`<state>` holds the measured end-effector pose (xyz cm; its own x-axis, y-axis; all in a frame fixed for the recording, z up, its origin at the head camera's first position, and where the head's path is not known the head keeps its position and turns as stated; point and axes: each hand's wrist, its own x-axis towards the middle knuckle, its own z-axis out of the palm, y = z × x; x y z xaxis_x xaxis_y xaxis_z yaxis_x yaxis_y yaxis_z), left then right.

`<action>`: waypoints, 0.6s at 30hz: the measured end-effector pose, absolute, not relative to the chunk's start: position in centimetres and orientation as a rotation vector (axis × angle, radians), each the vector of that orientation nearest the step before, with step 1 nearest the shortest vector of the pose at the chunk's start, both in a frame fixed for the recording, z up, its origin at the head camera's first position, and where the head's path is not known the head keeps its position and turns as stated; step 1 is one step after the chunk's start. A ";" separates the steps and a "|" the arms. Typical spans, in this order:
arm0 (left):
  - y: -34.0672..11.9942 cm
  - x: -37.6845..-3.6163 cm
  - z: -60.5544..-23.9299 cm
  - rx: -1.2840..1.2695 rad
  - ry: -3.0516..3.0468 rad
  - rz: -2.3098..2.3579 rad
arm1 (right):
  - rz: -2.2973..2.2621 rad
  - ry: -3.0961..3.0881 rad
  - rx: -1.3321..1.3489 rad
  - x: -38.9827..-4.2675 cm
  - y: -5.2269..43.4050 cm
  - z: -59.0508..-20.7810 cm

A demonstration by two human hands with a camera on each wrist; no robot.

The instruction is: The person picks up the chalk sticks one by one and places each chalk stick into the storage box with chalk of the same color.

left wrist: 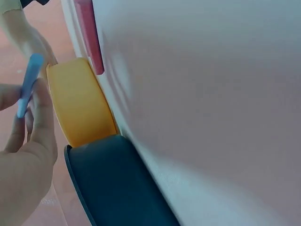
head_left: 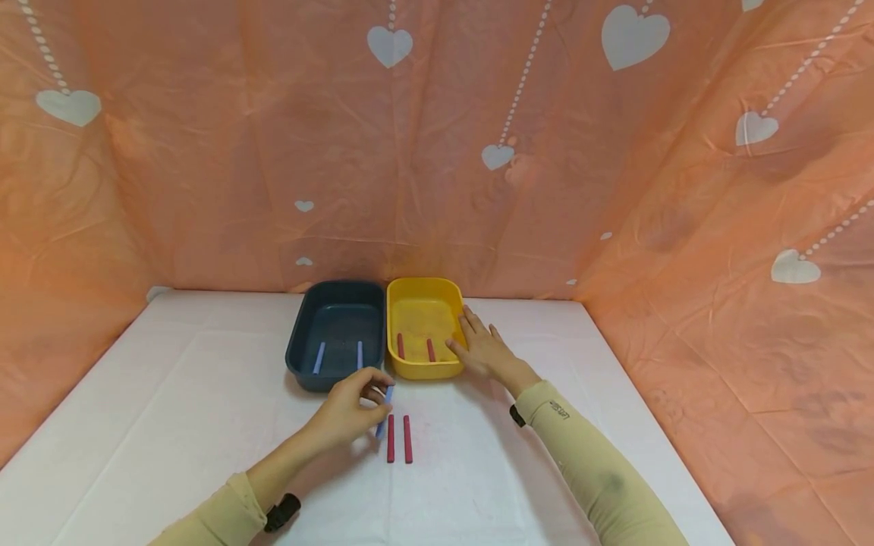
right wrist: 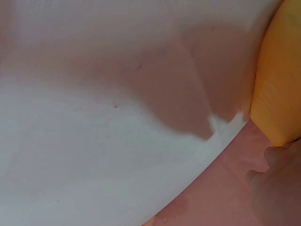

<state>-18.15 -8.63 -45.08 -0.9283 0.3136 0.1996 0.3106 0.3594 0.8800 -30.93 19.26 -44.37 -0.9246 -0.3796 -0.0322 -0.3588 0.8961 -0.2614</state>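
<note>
My left hand (head_left: 350, 407) pinches a slim blue stick (left wrist: 29, 82) between thumb and fingers, above the table in front of the containers. Just right of it, two red sticks (head_left: 407, 440) lie side by side on the white cloth. The dark blue container (head_left: 337, 326) holds two blue sticks (head_left: 319, 358). Two red sticks (head_left: 431, 350) are in the yellow container (head_left: 425, 371). At that container's right side rests my right hand (head_left: 486, 353), its fingers extended along the wall and its thumb near the rim. In the right wrist view the hand is only partly visible.
Both containers stand side by side near the back edge of a table with a white cloth (head_left: 184, 394). Behind and beside the table hangs an orange curtain (head_left: 444, 212) with white hearts.
</note>
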 end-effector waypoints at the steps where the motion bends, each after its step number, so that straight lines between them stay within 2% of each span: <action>1: -8.6 -18.2 -45.0 0.572 2.604 1.685 | -0.382 2.979 -0.580 -30.9 19.3 -44.4; 18: -11.9 -21.7 -43.9 0.364 2.793 1.734 | -0.391 2.980 -0.567 -31.0 19.3 -44.4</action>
<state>-21.74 -11.93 -43.89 -0.9621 0.0980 0.2544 0.2715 0.4302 0.8609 -31.03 19.25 -44.45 -0.9280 -0.3712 -0.0338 -0.3499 0.8988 -0.2640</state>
